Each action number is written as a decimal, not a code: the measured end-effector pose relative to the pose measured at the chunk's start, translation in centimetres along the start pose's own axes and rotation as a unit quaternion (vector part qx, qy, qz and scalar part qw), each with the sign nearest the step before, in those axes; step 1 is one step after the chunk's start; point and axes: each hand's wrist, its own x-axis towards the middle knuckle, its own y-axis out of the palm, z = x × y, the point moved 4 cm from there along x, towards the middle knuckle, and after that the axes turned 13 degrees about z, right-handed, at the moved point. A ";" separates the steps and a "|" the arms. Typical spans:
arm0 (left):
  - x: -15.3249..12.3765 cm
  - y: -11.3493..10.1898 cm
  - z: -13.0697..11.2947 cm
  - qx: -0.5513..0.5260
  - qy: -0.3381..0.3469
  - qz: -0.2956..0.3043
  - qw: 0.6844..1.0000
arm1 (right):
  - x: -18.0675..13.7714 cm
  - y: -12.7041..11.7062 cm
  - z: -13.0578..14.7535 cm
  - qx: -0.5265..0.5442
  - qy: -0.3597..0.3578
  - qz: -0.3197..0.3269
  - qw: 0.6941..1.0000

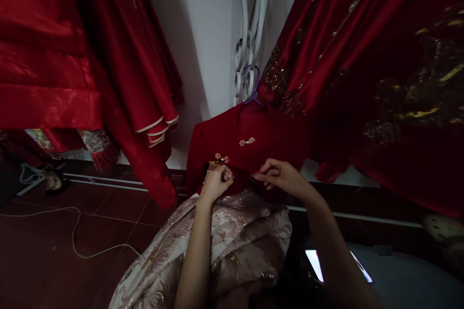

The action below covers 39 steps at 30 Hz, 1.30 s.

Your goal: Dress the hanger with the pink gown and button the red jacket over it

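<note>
A red jacket (pixel 221 130) hangs by its purple hanger (pixel 255 95) in the middle of the view. Across its upper chest sits a pearl-beaded frog button (pixel 247 142). Lower on the left, a second beaded button (pixel 221 158) with gold trim shows just above my left hand (pixel 216 182). That hand is closed against the jacket's front, its fingers curled in a pinch. My right hand (pixel 279 176) pinches a small red and gold piece at the jacket's front edge, too dim to make out fully. A dark gap lies between the two hands.
Pale brocade fabric (pixel 250 231) spreads below the jacket. Red garments (pixel 130 67) hang at left, and a gold-embroidered red one (pixel 348 87) hangs at right. A lit phone (pixel 314 264) lies partly behind my right forearm. A cable (pixel 78 231) crosses the tiled floor.
</note>
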 end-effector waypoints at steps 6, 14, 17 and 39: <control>-0.1 -0.1 -0.3 -0.024 -0.018 -0.014 0.999 | -0.3 1.8 2.0 0.041 -0.010 0.006 0.999; 0.5 1.2 0.7 0.012 -0.052 -0.050 0.997 | 3.8 5.9 -1.4 0.095 -0.027 0.009 0.995; 0.6 1.4 1.7 -0.032 -0.075 -0.038 0.996 | 5.0 5.7 -3.5 0.114 -0.031 -0.044 0.992; 0.9 2.5 4.0 -0.353 -0.135 -0.019 0.926 | 5.4 3.7 -5.8 0.093 -0.037 -0.068 0.993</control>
